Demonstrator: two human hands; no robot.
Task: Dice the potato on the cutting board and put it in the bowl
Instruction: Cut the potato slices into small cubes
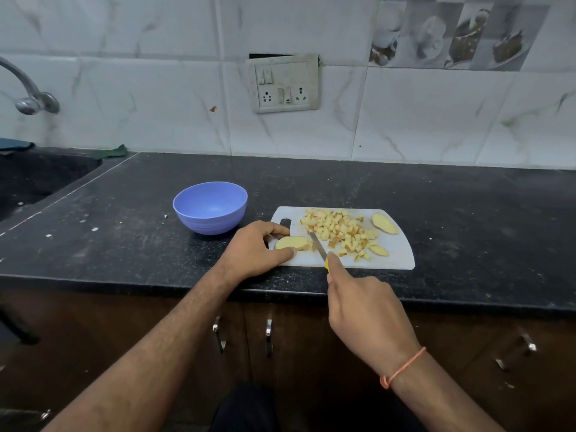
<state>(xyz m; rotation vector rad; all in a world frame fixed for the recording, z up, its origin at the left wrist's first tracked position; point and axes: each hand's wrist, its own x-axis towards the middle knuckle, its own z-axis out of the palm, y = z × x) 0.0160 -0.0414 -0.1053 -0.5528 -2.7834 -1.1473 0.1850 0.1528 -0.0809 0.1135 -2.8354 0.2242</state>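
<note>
Most of the potato is already cut: a heap of diced pieces (pixel 339 233) lies on the white cutting board (pixel 396 254), and we still have three slices to do. On the black counter (pixel 124 244), the blue bowl (pixel 210 207) stands just to the left of the board and seems empty.

Our left hand (pixel 255 247) pinches one potato slice (pixel 291 242) flat on the left end of the board, thumb in front and fingers behind. Our right hand (pixel 361 307) is closed around the yellow handle of the knife (pixel 318 247), with the forefinger along the top, and the blade is at the right end of this slice.

To cut well, we judge that we should keep the left fingertips back from the blade and make even strips first. Two more slices, the far slice (pixel 385 223) and the small slice (pixel 379 251), wait at the right. The heap lies close to the blade, so we must not scatter it.
</note>
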